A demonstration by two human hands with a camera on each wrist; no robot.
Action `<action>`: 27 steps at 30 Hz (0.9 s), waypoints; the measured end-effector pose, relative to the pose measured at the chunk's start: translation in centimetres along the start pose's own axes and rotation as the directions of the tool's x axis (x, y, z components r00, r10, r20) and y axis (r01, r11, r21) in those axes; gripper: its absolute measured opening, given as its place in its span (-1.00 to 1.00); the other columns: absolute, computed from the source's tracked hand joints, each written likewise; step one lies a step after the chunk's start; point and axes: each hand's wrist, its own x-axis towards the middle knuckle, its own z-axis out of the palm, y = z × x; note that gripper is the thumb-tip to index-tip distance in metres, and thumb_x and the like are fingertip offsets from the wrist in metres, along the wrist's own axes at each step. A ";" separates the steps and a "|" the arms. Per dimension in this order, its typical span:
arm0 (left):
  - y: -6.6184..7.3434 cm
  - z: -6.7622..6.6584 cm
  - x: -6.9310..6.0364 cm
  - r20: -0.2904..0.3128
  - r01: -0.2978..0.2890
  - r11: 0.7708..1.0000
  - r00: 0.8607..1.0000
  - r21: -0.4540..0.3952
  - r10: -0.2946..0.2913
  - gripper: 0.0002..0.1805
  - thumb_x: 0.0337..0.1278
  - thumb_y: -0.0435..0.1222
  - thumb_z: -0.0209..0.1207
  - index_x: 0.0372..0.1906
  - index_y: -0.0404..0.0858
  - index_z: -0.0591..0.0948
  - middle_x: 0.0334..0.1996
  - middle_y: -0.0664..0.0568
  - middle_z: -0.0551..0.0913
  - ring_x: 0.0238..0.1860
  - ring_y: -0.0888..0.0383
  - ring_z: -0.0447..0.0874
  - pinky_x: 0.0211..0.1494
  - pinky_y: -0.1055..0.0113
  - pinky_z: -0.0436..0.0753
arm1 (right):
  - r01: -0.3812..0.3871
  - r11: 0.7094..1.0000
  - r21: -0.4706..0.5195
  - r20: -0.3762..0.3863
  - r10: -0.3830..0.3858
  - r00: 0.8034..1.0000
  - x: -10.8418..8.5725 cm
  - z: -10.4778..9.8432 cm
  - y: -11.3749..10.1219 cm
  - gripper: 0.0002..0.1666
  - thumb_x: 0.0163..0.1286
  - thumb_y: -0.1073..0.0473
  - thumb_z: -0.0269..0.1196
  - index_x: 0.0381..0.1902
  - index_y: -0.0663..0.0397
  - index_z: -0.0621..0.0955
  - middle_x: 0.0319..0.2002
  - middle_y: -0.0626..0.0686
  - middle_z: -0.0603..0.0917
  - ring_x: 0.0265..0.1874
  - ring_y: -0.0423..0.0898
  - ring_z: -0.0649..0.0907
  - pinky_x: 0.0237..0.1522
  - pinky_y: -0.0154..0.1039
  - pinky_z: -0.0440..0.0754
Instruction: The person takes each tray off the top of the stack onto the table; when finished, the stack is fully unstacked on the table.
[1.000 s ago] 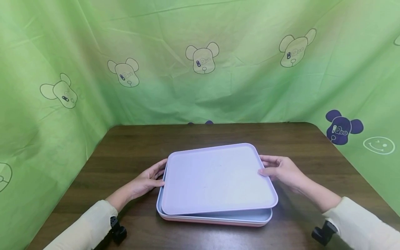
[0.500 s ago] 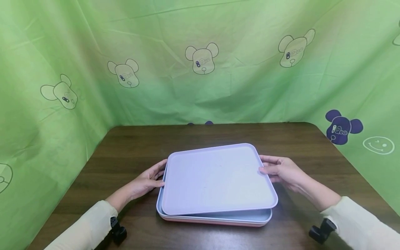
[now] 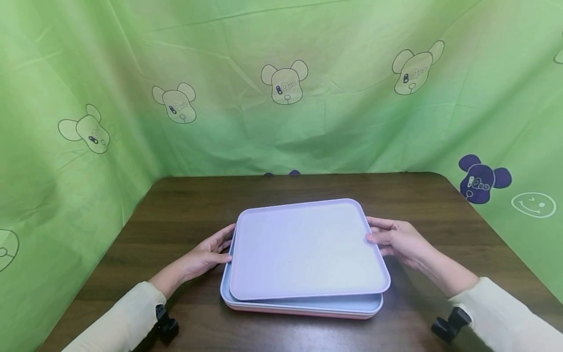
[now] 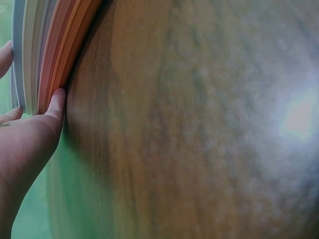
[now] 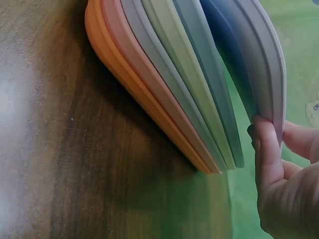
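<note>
A lavender rectangular tray (image 3: 308,252) lies tilted over a light-blue tray (image 3: 367,304), its right side raised. Several more trays are nested beneath, down to an orange one (image 5: 124,79) on the table, as the right wrist view shows. My right hand (image 3: 401,243) pinches the lavender tray's right edge, thumb on top and fingers below; a gap separates that tray from the stack. At the left side, my left hand (image 3: 203,256) holds the tray stack (image 4: 50,55), thumb at the upper rim and fingers along the side, one fingertip low near the tabletop.
A dark wooden table (image 3: 198,200) carries the trays. Green cloth (image 3: 343,122) printed with bear heads hangs behind and along both sides. Each sleeve has a black wrist mount (image 3: 166,325) beneath it.
The lavender tray has shifted slightly away from me and up, with my right hand on its edge. My left hand and the lower trays look unmoved.
</note>
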 end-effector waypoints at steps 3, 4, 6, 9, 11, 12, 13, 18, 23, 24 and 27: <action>0.0 0.0 0.0 -0.002 0.001 1.000 1.000 0.001 -0.001 -0.03 0.20 -0.39 0.23 0.55 -0.24 -0.12 0.54 -0.12 -0.24 0.49 -0.16 -0.19 0.45 -0.06 -0.11 | 0.007 1.000 0.018 -0.008 -0.007 1.000 0.2 -0.1 -0.1 -0.12 0.27 0.41 0.29 0.43 0.49 0.11 -0.19 -0.09 0.71 -0.34 -0.04 0.74 -0.28 -0.11 0.69; 0.0 0.0 0.0 0.001 0.000 1.000 1.000 0.000 0.000 -0.03 0.20 -0.39 0.23 0.55 -0.24 -0.12 0.54 -0.12 -0.24 0.49 -0.16 -0.19 0.45 -0.06 -0.11 | 0.010 1.000 0.026 -0.011 -0.009 1.000 0.3 -0.2 -0.2 -0.11 0.26 0.41 0.29 0.43 0.49 0.11 -0.18 -0.10 0.71 -0.35 -0.04 0.74 -0.29 -0.11 0.69; 0.0 0.0 0.0 0.007 -0.004 1.000 1.000 -0.001 0.004 -0.03 0.20 -0.39 0.23 0.55 -0.24 -0.13 0.54 -0.12 -0.24 0.49 -0.16 -0.19 0.45 -0.05 -0.10 | 0.016 0.999 0.045 -0.020 -0.015 1.000 0.4 -0.3 -0.3 -0.11 0.26 0.42 0.30 0.42 0.49 0.10 -0.18 -0.13 0.71 -0.35 -0.04 0.74 -0.30 -0.12 0.69; 0.0 0.0 0.0 0.014 -0.006 1.000 1.000 -0.004 0.006 -0.02 0.20 -0.40 0.23 0.55 -0.25 -0.14 0.54 -0.13 -0.25 0.50 -0.16 -0.19 0.45 -0.05 -0.09 | 0.027 0.996 0.081 -0.037 -0.024 0.999 0.7 -0.7 -0.6 -0.11 0.25 0.43 0.30 0.42 0.50 0.11 -0.21 -0.14 0.73 -0.36 -0.05 0.74 -0.32 -0.14 0.69; 0.0 0.0 0.1 0.013 -0.001 1.000 1.000 -0.004 0.001 -0.02 0.20 -0.39 0.23 0.55 -0.25 -0.15 0.54 -0.13 -0.25 0.50 -0.16 -0.20 0.45 -0.06 -0.09 | 0.044 0.993 0.109 -0.043 -0.040 0.998 0.9 -1.0 -0.7 -0.15 0.25 0.45 0.29 0.40 0.50 0.15 -0.24 -0.12 0.73 -0.37 -0.06 0.74 -0.33 -0.15 0.69; 0.0 0.0 0.1 0.012 0.001 1.000 1.000 -0.004 -0.001 -0.02 0.20 -0.39 0.23 0.55 -0.25 -0.15 0.54 -0.13 -0.26 0.50 -0.16 -0.20 0.45 -0.06 -0.08 | 0.053 0.991 0.125 -0.046 -0.048 0.998 1.1 -1.1 -0.8 -0.21 0.25 0.46 0.28 0.39 0.46 0.23 -0.26 -0.10 0.74 -0.37 -0.07 0.74 -0.33 -0.16 0.69; 0.0 0.0 0.1 0.011 0.004 1.000 1.000 -0.003 -0.004 -0.01 0.20 -0.39 0.23 0.55 -0.25 -0.15 0.54 -0.13 -0.26 0.50 -0.15 -0.20 0.45 -0.06 -0.08 | 0.064 0.988 0.143 -0.048 -0.057 0.997 1.2 -1.2 -0.9 -0.27 0.25 0.47 0.28 0.36 0.40 0.32 -0.27 -0.08 0.74 -0.38 -0.07 0.74 -0.34 -0.17 0.69; 0.2 0.1 0.1 0.018 -0.002 1.000 1.000 -0.017 0.002 -0.01 0.20 -0.41 0.22 0.55 -0.26 -0.16 0.54 -0.14 -0.25 0.50 -0.15 -0.18 0.45 -0.05 -0.07 | 0.089 0.973 0.214 -0.068 -0.077 0.995 2.1 -1.7 -1.6 -0.60 0.25 0.50 0.26 -0.17 -0.14 0.74 -0.33 0.00 0.76 -0.41 -0.08 0.74 -0.34 -0.20 0.69; 0.2 0.1 0.0 0.023 -0.006 1.000 1.000 -0.021 0.007 -0.01 0.20 -0.42 0.22 0.55 -0.27 -0.16 0.54 -0.14 -0.25 0.50 -0.14 -0.18 0.44 -0.05 -0.05 | 0.107 0.964 0.243 -0.089 -0.088 0.992 3.4 -2.1 -2.6 -0.59 0.25 0.50 0.27 -0.31 -0.21 0.75 -0.35 0.00 0.76 -0.43 -0.09 0.74 -0.37 -0.23 0.68; 0.2 0.1 0.0 0.023 -0.007 1.000 1.000 -0.019 0.007 -0.01 0.20 -0.42 0.22 0.55 -0.27 -0.16 0.54 -0.14 -0.25 0.50 -0.14 -0.18 0.44 -0.05 -0.05 | 0.109 0.963 0.245 -0.092 -0.089 0.992 3.7 -2.2 -2.8 -0.60 0.25 0.49 0.28 -0.31 -0.20 0.74 -0.36 0.00 0.76 -0.43 -0.09 0.74 -0.37 -0.23 0.68; 0.1 0.0 0.0 0.025 -0.009 1.000 1.000 -0.014 0.009 -0.02 0.20 -0.41 0.23 0.55 -0.27 -0.15 0.54 -0.13 -0.24 0.50 -0.14 -0.17 0.44 -0.05 -0.04 | 0.110 0.962 0.249 -0.110 -0.085 0.990 4.8 -2.3 -3.4 -0.61 0.25 0.48 0.29 -0.34 -0.22 0.75 -0.37 -0.02 0.76 -0.44 -0.11 0.74 -0.38 -0.25 0.68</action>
